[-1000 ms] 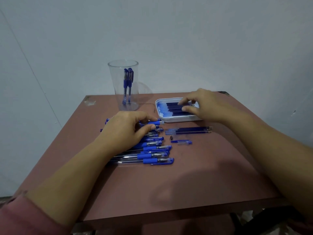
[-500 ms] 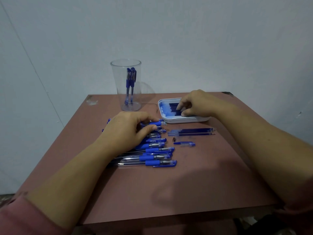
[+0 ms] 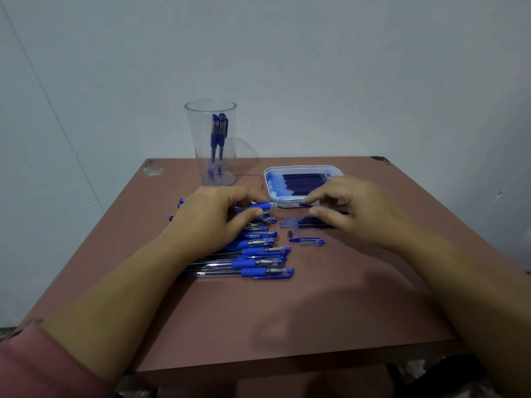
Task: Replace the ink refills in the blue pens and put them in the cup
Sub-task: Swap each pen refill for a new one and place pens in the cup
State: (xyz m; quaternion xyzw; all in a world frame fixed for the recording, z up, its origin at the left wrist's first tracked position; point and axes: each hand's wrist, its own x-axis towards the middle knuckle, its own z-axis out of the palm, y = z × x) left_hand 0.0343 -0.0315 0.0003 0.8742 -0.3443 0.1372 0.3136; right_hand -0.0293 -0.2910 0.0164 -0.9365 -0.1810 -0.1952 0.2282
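**Refill held at the pen's open end**

Nearest us on the table (image 3: 287, 326) lies a row of pens (image 3: 258, 258), side by side, tips pointing right. Just right of them we see a cap (image 3: 308, 241) and a small metal tip (image 3: 290, 233). Beyond these lie loose refills (image 3: 290, 224), partly hidden by the right hand (image 3: 355, 211). The left hand (image 3: 212, 222) rests over the row's far end, thumb and fingers curled round one pen (image 3: 260, 205), its open end pointing right. The right hand pinches a refill (image 3: 296, 203) between thumb and forefinger, its end at that opening; we cannot tell whether it is inside. Farther back sits a tray (image 3: 270, 170) of spare refills (image 3: 304, 180). Left of the tray, the cup (image 3: 201, 133) holds two upright pens (image 3: 218, 139).
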